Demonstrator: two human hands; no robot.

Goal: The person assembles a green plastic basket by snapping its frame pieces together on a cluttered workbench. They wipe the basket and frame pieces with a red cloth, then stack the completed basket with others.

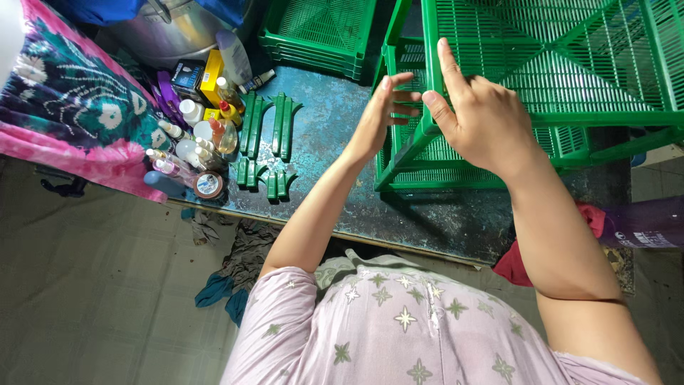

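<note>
Green plastic rack [541, 85], corner post between left hand [381, 117] and right hand [477, 117] grip

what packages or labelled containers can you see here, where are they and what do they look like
Yellow box: upright carton at the top of the clutter left of the hands.
Dark box: black and blue carton, left of the yellow box.
Round tin: printed lid, at the table's front edge.
Lilac bottle: tall and plain, right of the yellow box.
Purple bottle: lying at far right, pale label.
</note>
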